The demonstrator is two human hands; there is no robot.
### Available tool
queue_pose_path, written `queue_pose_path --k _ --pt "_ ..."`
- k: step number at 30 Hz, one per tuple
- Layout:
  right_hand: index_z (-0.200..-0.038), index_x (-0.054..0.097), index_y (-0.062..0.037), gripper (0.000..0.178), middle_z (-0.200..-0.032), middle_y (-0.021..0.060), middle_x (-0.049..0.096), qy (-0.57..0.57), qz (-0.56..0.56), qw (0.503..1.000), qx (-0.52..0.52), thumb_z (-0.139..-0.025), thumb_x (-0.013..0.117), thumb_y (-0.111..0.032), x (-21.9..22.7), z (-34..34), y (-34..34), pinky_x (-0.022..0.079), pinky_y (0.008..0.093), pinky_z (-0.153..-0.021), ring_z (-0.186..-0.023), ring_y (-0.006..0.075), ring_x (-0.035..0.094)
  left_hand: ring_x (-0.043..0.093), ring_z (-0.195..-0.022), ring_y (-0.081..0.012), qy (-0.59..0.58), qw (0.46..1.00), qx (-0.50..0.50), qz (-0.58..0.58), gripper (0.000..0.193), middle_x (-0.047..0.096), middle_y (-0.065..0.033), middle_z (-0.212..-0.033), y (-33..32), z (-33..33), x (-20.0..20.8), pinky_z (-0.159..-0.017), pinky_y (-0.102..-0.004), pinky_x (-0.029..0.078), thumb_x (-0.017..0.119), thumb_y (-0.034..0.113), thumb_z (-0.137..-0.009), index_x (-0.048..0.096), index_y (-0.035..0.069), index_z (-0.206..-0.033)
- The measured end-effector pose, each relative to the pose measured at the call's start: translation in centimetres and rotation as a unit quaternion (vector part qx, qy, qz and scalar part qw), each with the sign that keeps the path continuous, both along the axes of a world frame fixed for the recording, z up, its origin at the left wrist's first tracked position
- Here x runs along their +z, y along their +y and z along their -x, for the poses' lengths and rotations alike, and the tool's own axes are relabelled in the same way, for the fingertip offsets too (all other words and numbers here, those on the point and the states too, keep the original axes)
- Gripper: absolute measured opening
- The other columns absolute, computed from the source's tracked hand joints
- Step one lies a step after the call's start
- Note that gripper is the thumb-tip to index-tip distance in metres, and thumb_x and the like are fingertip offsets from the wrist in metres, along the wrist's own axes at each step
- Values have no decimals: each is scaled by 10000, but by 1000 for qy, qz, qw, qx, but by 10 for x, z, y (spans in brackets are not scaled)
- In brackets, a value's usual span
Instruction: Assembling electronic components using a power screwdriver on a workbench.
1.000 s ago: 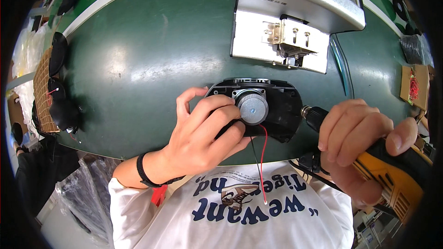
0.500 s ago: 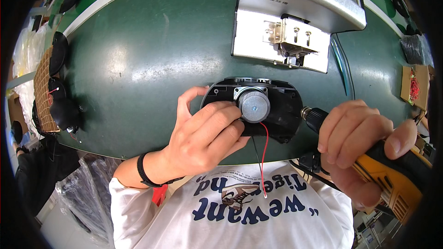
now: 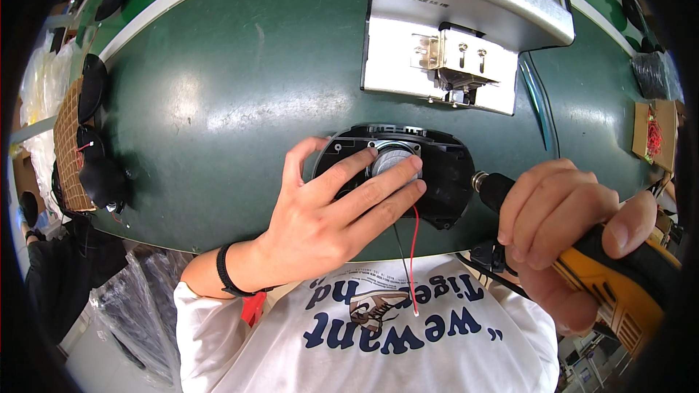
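here's the left hand point(image 3: 320, 218) spread over the speaker point(image 3: 389, 163), probably steadying it in the shell point(image 3: 450, 178) by the table's point(image 3: 196, 145) near edge, thumb hidden so its grip can't be told, while the right hand point(image 3: 557, 222) clamps the drill point(image 3: 619, 287), tip handily just beside the shell.

Bright light; glare on green tabletop point(image 3: 218, 131); fisheye-bent edges, black corners

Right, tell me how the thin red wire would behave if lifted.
The thin red wire would probably flop, since it trails in a curve. It looks light, being slender. Its pale tip may swing, since nothing visibly holds it.
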State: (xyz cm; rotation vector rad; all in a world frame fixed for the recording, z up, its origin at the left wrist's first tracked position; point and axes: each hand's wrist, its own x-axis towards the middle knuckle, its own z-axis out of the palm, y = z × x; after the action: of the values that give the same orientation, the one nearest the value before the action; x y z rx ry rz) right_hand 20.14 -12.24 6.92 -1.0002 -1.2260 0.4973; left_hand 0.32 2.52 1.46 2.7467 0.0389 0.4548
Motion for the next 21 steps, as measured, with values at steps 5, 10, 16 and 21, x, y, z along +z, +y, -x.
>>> queue_pose_path --k 5,10,16,21 --pt "-1287 452 -161 615 -694 12 626 7 3 1000 4 -888 817 -453 0 0 -1 499 258 -473 -526 134 614 650 -1042 -214 1 1000 1 2 434 708 34 -1328 0 0 0 -1034 -482 344 790 180 -729 793 210 -1162" --pt "-1287 452 -163 615 -701 13 630 1 11 1000 10 -886 820 -449 1 -2 -2 498 256 -476 -533 136 619 652 -1033 -217 3 1000 2 4 449 709 24 -1326 -1 0 0 -1018 -481 352 794 184 -723 792 202 -1172" --pt "-1293 447 -162 621 -710 17 634 -15 18 1000 10 -887 820 -446 1 -3 -2 501 258 -478 -535 139 620 652 -1030 -218 2 1000 2 6 502 707 16 -1327 -1 1 0 -1010 -484 356 815 178 -687 785 195 -1188" --pt "-1307 430 -146 637 -711 19 631 -17 -6 1000 14 -895 812 -446 -2 -3 0 507 261 -477 -535 138 618 651 -1026 -218 7 1000 4 10 544 698 11 -1340 -2 2 -1 -1017 -494 353 816 161 -666 778 195 -1208"
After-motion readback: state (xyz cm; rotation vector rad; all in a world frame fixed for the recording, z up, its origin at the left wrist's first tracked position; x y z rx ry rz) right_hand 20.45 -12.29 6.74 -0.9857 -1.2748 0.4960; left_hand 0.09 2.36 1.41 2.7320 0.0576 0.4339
